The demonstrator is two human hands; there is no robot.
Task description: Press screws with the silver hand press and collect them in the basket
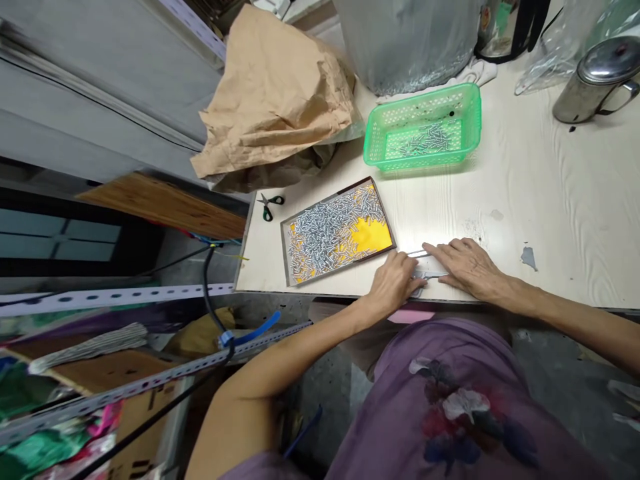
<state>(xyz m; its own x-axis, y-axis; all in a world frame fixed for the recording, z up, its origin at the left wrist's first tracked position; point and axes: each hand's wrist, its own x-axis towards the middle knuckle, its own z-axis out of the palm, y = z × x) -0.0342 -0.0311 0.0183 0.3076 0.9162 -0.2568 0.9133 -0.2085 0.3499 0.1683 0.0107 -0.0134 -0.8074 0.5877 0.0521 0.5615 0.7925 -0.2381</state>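
Note:
At the table's front edge, both of my hands are at a small object made of thin, parallel metal strips [434, 275]; its kind I cannot make out. My left hand [393, 283] is closed round its left end, close to the tray's lower right corner. The fingers of my right hand [470, 270] are pressed together at its other end. Left of my hands lies a shallow dark-rimmed tray [373, 235] with a yellow bottom. Many small silvery metal pieces [320, 230], shaped like short pins or springs, cover most of it.
A green plastic basket [423, 163] behind the tray holds more small metal pieces. Scissors [270, 205] lie by the table's left edge. Further back are a brown paper bag [280, 93], a big clear plastic bag [410, 47] and a metal jug [587, 87]. Shelving [150, 383] stands left.

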